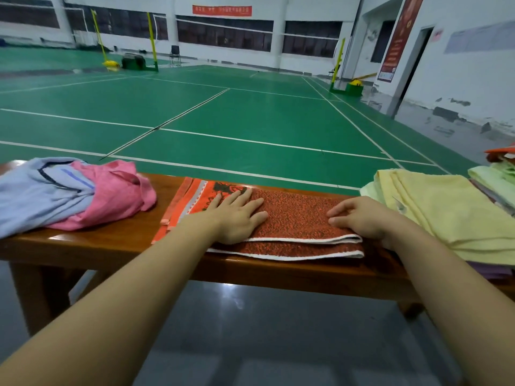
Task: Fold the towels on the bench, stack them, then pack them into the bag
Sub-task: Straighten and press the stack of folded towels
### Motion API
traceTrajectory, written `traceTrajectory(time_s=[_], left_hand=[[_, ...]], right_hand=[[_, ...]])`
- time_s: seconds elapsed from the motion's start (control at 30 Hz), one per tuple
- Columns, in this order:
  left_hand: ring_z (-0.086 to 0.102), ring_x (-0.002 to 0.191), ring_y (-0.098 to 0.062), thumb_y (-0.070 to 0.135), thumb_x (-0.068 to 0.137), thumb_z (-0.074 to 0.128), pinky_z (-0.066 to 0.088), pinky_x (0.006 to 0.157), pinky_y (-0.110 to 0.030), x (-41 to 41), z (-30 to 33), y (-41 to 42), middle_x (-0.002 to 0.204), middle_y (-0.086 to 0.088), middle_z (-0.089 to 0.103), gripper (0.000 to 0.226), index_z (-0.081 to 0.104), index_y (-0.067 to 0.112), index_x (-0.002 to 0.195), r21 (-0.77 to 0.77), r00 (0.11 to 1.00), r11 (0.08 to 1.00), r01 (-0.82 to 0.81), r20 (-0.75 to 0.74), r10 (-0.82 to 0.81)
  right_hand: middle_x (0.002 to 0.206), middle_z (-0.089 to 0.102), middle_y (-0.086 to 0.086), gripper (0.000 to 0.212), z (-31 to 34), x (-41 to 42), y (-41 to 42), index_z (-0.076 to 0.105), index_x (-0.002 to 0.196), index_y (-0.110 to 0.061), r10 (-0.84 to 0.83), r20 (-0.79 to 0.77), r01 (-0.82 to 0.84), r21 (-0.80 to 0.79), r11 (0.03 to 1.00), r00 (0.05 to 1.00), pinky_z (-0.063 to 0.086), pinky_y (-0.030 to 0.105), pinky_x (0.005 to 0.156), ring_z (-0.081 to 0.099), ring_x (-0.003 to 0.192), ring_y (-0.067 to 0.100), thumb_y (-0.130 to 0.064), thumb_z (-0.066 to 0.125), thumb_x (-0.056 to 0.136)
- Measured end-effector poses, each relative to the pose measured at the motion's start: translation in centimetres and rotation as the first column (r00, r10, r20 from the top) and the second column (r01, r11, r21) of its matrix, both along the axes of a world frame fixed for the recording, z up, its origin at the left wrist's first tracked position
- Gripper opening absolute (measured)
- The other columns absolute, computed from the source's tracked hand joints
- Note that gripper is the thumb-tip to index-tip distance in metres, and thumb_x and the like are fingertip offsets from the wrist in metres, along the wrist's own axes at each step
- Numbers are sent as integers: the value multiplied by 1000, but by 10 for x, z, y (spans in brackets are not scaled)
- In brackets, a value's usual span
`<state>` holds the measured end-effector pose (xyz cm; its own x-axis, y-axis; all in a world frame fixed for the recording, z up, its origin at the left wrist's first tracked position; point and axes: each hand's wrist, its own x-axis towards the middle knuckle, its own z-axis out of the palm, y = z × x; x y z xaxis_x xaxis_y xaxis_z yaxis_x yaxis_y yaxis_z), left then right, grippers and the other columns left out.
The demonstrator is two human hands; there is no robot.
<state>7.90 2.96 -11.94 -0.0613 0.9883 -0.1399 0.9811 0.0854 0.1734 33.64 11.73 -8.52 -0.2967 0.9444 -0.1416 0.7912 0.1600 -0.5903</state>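
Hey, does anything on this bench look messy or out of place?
Yes: the pink towel and blue towel lie crumpled in a heap at the bench's left end, unfolded, unlike the flat yellow towel on the right.

The worktop across the middle of the frame is varnished brown wood, smooth and glossy, with light streaks along its front edge. On it, at centre, the orange towel is looped terry cloth, rough and matt, with a white bound hem. At right, the yellow towel looks soft and fuzzy. At left, the pink cloth and blue cloth are thinner and crumpled. The green court floor has a smooth, faintly shiny finish.
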Motion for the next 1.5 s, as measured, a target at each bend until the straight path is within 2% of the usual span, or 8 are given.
traceTrajectory(time_s=[0.33, 0.43, 0.67, 0.83, 0.97, 1.27, 1.4, 1.5], left_hand=[[-9, 156, -19, 59, 104, 8, -5, 124, -55, 26, -11, 21, 169, 3, -9, 63, 1, 35, 161, 73, 998, 997, -15, -58, 19], [-8, 156, -20, 58, 104, 8, -5, 124, -56, 43, -11, 28, 170, 2, -7, 63, 3, 33, 162, 103, 999, 995, 2, -42, 2], [0, 156, -19, 49, 108, 16, -3, 124, -54, 86, -5, 47, 170, -3, 2, 59, 14, 25, 162, 185, 978, 982, 29, 197, -66], [38, 144, -28, 28, 111, 27, 26, 112, -29, 71, 20, 42, 152, -19, 46, 48, 51, -2, 140, 335, 780, 925, -182, 621, -72], [62, 107, -27, 47, 107, 32, 46, 107, -44, 23, 29, 41, 127, -19, 64, 57, 63, 4, 126, 193, 467, 883, -428, 883, 33], [59, 87, -24, 52, 106, 29, 47, 72, -32, -34, 36, 28, 113, -9, 67, 55, 65, 11, 114, -48, 157, 720, -693, 964, 215], [64, 101, -31, 57, 102, 34, 51, 82, -37, -43, 27, 27, 119, -13, 64, 61, 59, 7, 128, -65, 226, 715, -696, 926, 304], [63, 116, -40, 58, 99, 36, 53, 99, -46, -44, 24, 26, 132, -23, 62, 70, 56, -1, 130, 4, 416, 718, -696, 818, 398]], right_hand=[[113, 71, 10, 28, 17, 9, 15, 73, 117, -16, -133, -396, 155, 26, 987, 908, 57, 33, 72, 68, 78, 21, -2, 67, 93], [95, 72, 18, 29, 35, 16, 15, 71, 118, -6, -179, -582, 158, -88, 984, 793, 57, 25, 52, 68, 55, 16, 6, 63, 92], [67, 74, 5, 21, 64, 21, 11, 70, 112, -3, -245, -821, 140, -202, 969, 515, 60, 24, 56, 69, 55, 12, 2, 59, 95], [85, 74, 10, 22, 70, 8, 1, 70, 115, -4, -198, -873, 60, -191, 980, 447, 61, 26, 61, 71, 64, 15, -1, 60, 95], [93, 71, 12, 28, 67, -22, -12, 69, 121, -7, -145, -869, -20, -175, 984, 474, 59, 26, 58, 66, 65, 18, -1, 56, 96], [109, 66, 10, 38, 39, -110, -48, 59, 134, -11, -18, -859, -276, -185, 943, 512, 54, 24, 53, 68, 69, 13, -2, 59, 97], [126, 63, 8, 30, 31, -112, -42, 59, 132, -14, 11, -861, -345, -192, 919, 508, 61, 28, 68, 72, 93, 24, -12, 58, 102], [121, 67, 10, 20, 26, -96, -25, 64, 121, -12, 5, -763, -153, -123, 980, 646, 58, 26, 63, 70, 86, 21, -13, 56, 102]])
